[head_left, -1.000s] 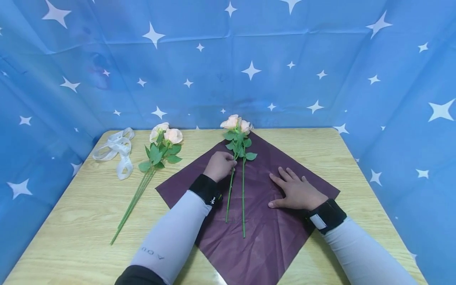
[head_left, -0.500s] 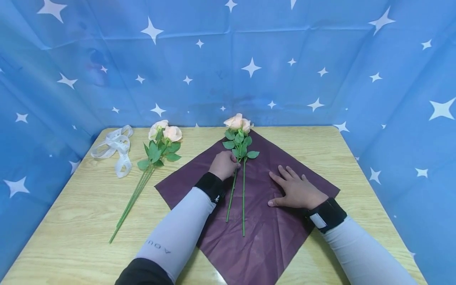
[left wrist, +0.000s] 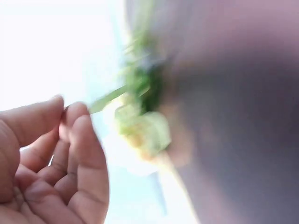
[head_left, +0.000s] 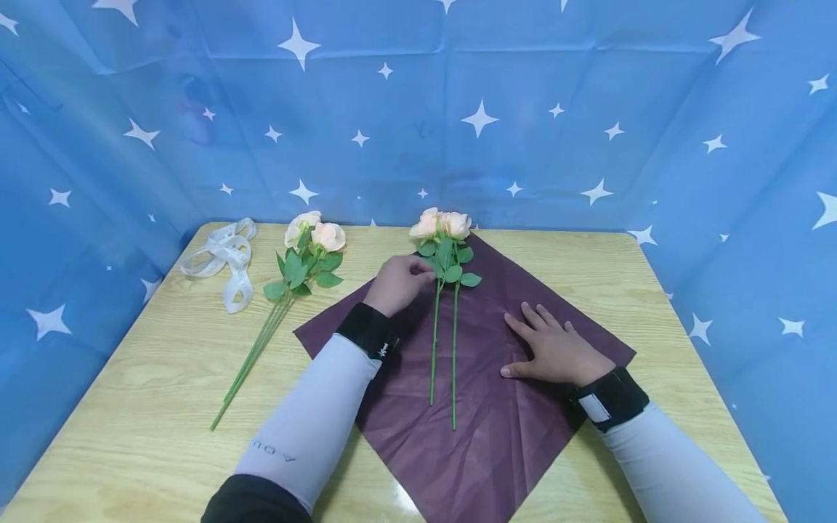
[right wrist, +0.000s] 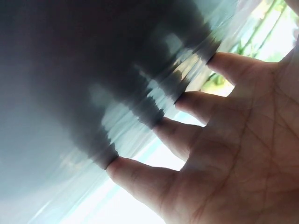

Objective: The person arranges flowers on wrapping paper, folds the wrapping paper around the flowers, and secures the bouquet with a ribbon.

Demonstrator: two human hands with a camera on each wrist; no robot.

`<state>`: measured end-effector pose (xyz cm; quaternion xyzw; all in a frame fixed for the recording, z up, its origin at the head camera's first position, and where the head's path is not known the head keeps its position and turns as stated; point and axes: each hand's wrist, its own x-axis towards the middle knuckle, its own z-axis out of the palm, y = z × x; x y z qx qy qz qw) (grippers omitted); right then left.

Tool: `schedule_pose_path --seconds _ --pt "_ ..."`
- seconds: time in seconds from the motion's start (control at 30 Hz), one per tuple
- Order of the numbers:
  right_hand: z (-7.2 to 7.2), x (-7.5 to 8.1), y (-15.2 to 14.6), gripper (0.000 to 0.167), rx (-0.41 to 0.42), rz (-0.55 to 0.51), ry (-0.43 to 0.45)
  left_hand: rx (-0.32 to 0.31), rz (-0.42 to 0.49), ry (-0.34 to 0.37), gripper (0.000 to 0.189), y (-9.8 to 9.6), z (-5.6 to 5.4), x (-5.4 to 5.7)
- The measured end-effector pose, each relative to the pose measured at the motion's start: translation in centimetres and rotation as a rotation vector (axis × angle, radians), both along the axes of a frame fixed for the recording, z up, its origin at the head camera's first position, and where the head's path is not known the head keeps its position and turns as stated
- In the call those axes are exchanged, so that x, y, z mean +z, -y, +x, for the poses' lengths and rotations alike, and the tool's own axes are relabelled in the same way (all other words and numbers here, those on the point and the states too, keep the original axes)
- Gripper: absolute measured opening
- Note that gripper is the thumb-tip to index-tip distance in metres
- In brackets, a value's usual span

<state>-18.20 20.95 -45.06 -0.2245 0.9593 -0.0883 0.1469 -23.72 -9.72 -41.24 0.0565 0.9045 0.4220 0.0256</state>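
Two pale pink roses (head_left: 442,225) lie on a dark purple sheet of wrapping paper (head_left: 477,436), blooms at its far corner, green stems side by side toward me. My left hand (head_left: 397,282) is at their left, thumb and forefinger pinching a leaf (left wrist: 106,100) that sticks out from the foliage. Blur softens the blooms in the left wrist view. Spread flat on the paper's right part, my right hand (head_left: 556,350) presses down with its fingertips; in the right wrist view its palm (right wrist: 243,154) shows and the fingertips meet the paper's surface.
Another bunch of pale roses (head_left: 317,234) with long stems lies on the wooden table (head_left: 150,378) to the left. Beyond it is a loosely looped white ribbon (head_left: 229,250). A blue star-patterned cloth (head_left: 366,94) hangs around the table's back and sides.
My left hand has moved from the stem up to the leaves, and the left rose's stem now lies closer to parallel with the other. My right hand has stayed in place.
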Motion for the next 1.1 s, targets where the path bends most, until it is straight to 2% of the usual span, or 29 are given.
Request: schedule_pose_path --seconds 0.13,0.23,0.3,0.37,0.43,0.5,0.57,0.63,0.73,0.9,1.0,1.1 --pt "0.0 0.0 -0.1 0.102 0.001 -0.008 -0.001 0.128 0.062 -0.096 0.026 3.5 0.3 2.6" --pt "0.0 0.0 -0.3 0.102 -0.003 -0.01 -0.004 0.237 0.002 -0.171 0.029 6.7 0.8 3.6" --pt "0.1 0.0 -0.3 0.102 -0.005 -0.011 -0.001 0.33 -0.093 -0.205 0.03 8.8 1.4 3.6" --pt "0.1 0.0 -0.4 0.103 -0.004 -0.013 0.006 0.437 -0.183 -0.208 0.029 10.7 2.0 3.3" --pt "0.1 0.0 -0.3 0.103 -0.003 -0.01 0.01 0.528 -0.245 -0.158 0.029 12.3 2.8 2.8" --pt "0.1 0.0 -0.4 0.103 -0.003 -0.013 0.013 0.59 -0.291 -0.085 0.035 13.5 3.4 2.3" --pt "0.1 0.0 -0.4 0.103 -0.006 -0.012 0.013 0.61 -0.34 -0.011 0.045 14.4 3.8 1.7" --pt "0.1 0.0 -0.5 0.104 -0.011 -0.011 0.011 0.605 -0.385 0.06 0.058 15.0 4.1 1.1" --pt "0.1 -0.1 -0.5 0.104 -0.014 -0.005 0.008 0.588 -0.433 0.114 0.065 15.4 4.3 0.1" --pt "0.1 -0.1 -0.5 0.103 -0.004 -0.009 -0.003 0.546 -0.505 0.139 0.053 15.7 4.5 -0.9" --pt "0.1 -0.1 -0.5 0.103 -0.003 -0.015 -0.006 0.507 -0.547 0.145 0.039 15.8 4.6 -1.2" --pt "0.2 0.0 -0.4 0.103 -0.008 -0.016 -0.006 0.483 -0.557 0.144 0.035 15.9 4.7 -1.3"
